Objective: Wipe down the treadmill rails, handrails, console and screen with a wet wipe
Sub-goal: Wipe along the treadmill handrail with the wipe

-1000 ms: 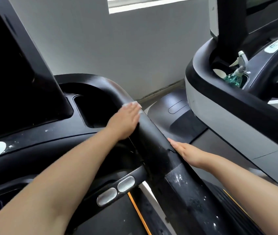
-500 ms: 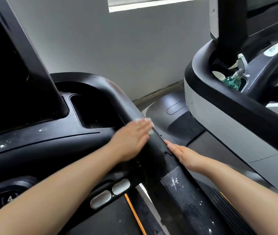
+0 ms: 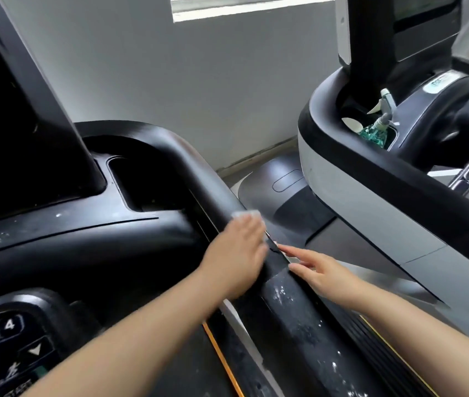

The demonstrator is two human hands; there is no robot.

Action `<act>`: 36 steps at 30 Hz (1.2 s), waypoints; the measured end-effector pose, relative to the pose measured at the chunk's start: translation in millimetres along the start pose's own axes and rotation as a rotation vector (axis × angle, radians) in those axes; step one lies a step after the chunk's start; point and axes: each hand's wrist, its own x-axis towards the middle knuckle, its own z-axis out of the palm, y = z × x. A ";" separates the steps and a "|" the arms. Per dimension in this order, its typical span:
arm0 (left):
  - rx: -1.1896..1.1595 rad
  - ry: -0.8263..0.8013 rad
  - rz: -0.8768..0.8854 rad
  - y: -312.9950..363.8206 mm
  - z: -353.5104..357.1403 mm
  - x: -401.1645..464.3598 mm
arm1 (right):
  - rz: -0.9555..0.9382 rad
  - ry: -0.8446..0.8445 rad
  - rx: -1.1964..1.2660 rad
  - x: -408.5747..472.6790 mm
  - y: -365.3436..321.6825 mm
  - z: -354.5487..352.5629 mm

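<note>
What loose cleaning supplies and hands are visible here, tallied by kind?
Wet wipe: 1, under the left hand
Spray bottle: 1, in the neighbouring treadmill's cup holder
Hands: 2, left hand, right hand
Total: 4

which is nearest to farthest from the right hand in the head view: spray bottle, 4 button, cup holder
From the right hand:
1. Cup holder, up and to its left in the console.
2. Spray bottle, up and to its right, on the neighbouring treadmill.
3. 4 button, far left on the keypad.
</note>
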 end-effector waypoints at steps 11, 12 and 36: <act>0.036 -0.136 -0.084 -51.9 -10.8 13.2 | -0.015 -0.034 0.034 -19.3 15.8 5.2; -0.018 -0.141 -0.162 -41.8 -11.3 14.0 | -0.018 -0.026 0.033 -20.3 16.5 6.2; -0.205 -0.169 -0.021 40.1 -19.4 -31.4 | 0.105 0.000 0.173 -66.4 30.9 -4.7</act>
